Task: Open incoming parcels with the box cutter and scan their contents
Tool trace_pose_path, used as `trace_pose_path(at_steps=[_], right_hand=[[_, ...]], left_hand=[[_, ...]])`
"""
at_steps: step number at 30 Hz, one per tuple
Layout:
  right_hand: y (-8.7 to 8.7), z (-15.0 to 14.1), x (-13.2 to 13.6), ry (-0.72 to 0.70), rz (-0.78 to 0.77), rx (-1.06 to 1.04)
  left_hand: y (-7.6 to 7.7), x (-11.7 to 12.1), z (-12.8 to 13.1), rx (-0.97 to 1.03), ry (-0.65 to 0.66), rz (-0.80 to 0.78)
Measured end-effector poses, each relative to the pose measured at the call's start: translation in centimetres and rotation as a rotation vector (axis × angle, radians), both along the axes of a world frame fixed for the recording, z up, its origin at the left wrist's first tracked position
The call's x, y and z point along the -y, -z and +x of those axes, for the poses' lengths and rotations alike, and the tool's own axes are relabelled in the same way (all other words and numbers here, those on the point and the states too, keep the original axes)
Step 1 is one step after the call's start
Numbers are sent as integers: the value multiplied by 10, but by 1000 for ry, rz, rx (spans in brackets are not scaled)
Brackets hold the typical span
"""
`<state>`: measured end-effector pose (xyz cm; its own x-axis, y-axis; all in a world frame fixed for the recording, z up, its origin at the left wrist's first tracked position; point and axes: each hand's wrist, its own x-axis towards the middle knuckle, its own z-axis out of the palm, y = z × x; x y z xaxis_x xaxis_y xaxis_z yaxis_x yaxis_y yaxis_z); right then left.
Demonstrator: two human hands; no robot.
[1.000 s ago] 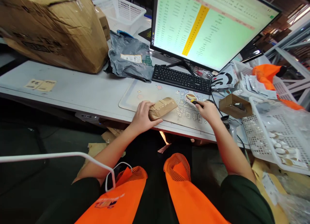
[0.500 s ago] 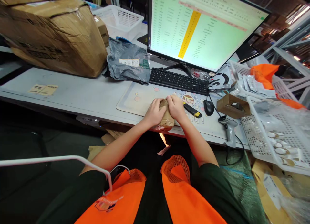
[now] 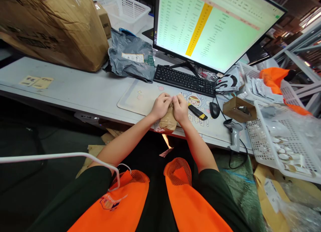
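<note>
A small brown taped package (image 3: 168,121) lies at the front edge of the desk mat (image 3: 140,101), one end toward me. My left hand (image 3: 160,106) is closed round its left side near the far end. From the other side my right hand (image 3: 180,108) grips it, the fingertips of both hands meeting on top. Hands cover the far part of the package. Just right of my right hand a black and yellow box cutter (image 3: 197,111) rests on the mat, touched by neither hand.
Behind the mat stand a keyboard (image 3: 184,80) and a monitor (image 3: 185,27). A mouse (image 3: 214,110), a barcode scanner (image 3: 234,135), a small open carton (image 3: 239,109) and a white basket (image 3: 288,141) are to the right. A grey plastic mailer (image 3: 130,68) and a large carton (image 3: 55,34) occupy the left.
My right hand has let go of the box cutter, leaving it on the mat, and joined my left hand on the package. The package has turned with one end toward me.
</note>
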<state>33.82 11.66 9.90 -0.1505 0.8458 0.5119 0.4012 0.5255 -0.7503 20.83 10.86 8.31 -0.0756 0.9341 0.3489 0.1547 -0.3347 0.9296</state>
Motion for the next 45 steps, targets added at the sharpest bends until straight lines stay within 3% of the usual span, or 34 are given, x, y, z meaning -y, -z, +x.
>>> trace_pose_path(at_steps=[4, 8, 12, 15, 19, 22, 24, 31, 33, 38, 45], right_hand=[[10, -2, 3, 14, -170, -264], [19, -5, -1, 20, -186, -520], [19, 4, -6, -51, -238, -568], [12, 23, -3, -186, -419, -410], [-5, 45, 11, -268, -622, -179], [-13, 49, 24, -237, -590, -78], [-14, 50, 32, -278, -568, -39], [-3, 52, 59, -359, -324, 128], [-2, 52, 63, -373, -303, 138], [3, 54, 66, -379, -317, 151], [16, 54, 87, -313, -223, 113]], left_hand=[[6, -2, 1, 232, 65, -85], [7, -2, -3, 400, 69, -154], [4, -2, -11, 408, 25, -246], [-7, 1, -18, 266, 82, -332], [-40, 27, -28, -303, 102, -259], [-65, 49, -39, -683, 192, -221], [-71, 55, -51, -741, 283, -301], [-49, 38, -93, -194, 523, -489], [-48, 36, -93, -160, 532, -495], [-53, 46, -80, -310, 478, -446], [-46, 107, -62, -501, 266, -167]])
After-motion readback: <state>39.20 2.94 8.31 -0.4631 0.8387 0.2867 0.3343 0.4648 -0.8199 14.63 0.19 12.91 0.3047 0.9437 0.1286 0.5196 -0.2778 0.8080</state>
